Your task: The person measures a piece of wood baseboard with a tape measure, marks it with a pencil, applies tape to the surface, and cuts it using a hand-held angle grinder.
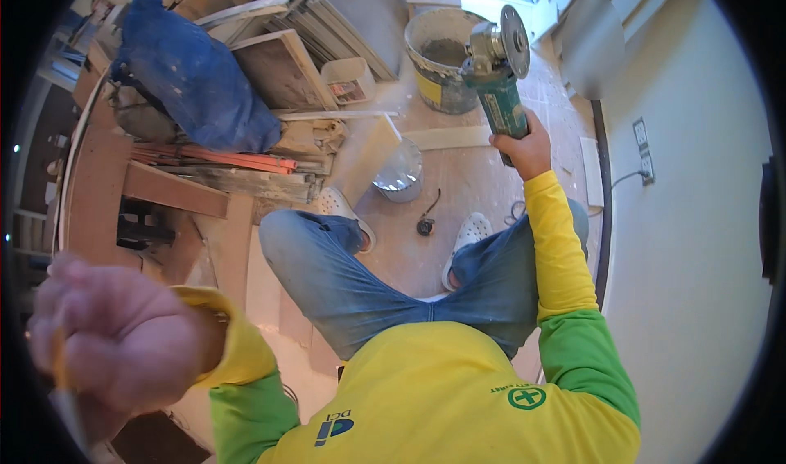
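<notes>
My right hand (526,146) is wrapped round the body of a green angle grinder (499,104). The grinder is held up, its grey metal head and round disc (515,41) pointing away from me. Close to the camera at the left, my left hand (123,341) is raised and blurred, its fingers curled closed. A thin, pale yellowish edge shows at these fingers, too smeared to name. Below the grinder, between my feet, a small dark round object with a short tail (425,226) lies on the floor.
A mortar-stained bucket (446,95) stands ahead, with a smaller clear-sided bucket (399,173) nearer. A pale board strip (449,138) lies between them. Blue sheeting (192,71), leaning panels (352,22) and orange rods (221,159) crowd the left. At right, a cable plugs into a wall socket (647,167).
</notes>
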{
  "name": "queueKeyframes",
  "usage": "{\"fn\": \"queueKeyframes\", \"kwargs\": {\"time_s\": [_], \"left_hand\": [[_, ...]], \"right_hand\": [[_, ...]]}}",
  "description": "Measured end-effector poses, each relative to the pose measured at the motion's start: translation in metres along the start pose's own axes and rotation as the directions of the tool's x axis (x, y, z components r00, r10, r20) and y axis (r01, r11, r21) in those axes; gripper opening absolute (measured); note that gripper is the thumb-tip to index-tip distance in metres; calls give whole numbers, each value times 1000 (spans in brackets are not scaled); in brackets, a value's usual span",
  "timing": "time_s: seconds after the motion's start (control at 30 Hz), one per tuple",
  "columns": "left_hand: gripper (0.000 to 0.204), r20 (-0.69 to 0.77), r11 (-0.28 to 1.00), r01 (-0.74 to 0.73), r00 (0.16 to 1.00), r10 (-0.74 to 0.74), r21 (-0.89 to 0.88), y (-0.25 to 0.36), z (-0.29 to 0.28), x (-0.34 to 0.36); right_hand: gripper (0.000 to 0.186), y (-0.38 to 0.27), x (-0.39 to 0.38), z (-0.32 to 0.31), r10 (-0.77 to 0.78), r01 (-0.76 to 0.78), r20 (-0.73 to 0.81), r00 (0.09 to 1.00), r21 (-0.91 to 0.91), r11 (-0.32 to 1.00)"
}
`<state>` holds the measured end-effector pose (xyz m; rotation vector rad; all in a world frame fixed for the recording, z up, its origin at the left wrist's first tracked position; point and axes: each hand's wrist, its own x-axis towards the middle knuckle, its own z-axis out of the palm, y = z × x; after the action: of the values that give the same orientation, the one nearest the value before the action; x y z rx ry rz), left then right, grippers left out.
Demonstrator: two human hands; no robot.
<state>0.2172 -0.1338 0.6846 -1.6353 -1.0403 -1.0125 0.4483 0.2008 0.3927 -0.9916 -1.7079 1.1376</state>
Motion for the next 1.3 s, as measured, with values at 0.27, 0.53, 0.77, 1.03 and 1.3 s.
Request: {"fn": "queueKeyframes", "kwargs": {"time_s": [0.27, 0.53, 0.77, 1.03, 1.3], "left_hand": [[44, -183, 879, 130, 954, -237, -460, 34, 23, -7], [40, -236, 893, 152, 933, -270, -423, 52, 46, -1], [34, -166, 887, 205, 941, -295, -414, 61, 46, -1], [37, -319, 866, 130, 895, -313, -484, 79, 37, 27], [34, -416, 887, 29, 876, -245, -462, 69, 31, 42]], "right_hand": [[56, 10, 6, 17, 102, -102, 13, 995, 13, 995], [57, 14, 12, 15, 81, -81, 14, 997, 23, 996], [59, 21, 5, 8, 77, -76, -19, 997, 11, 997], [59, 16, 8, 14, 65, -63, -24, 998, 63, 996], [55, 15, 8, 11, 57, -55, -49, 997, 42, 998]]}}
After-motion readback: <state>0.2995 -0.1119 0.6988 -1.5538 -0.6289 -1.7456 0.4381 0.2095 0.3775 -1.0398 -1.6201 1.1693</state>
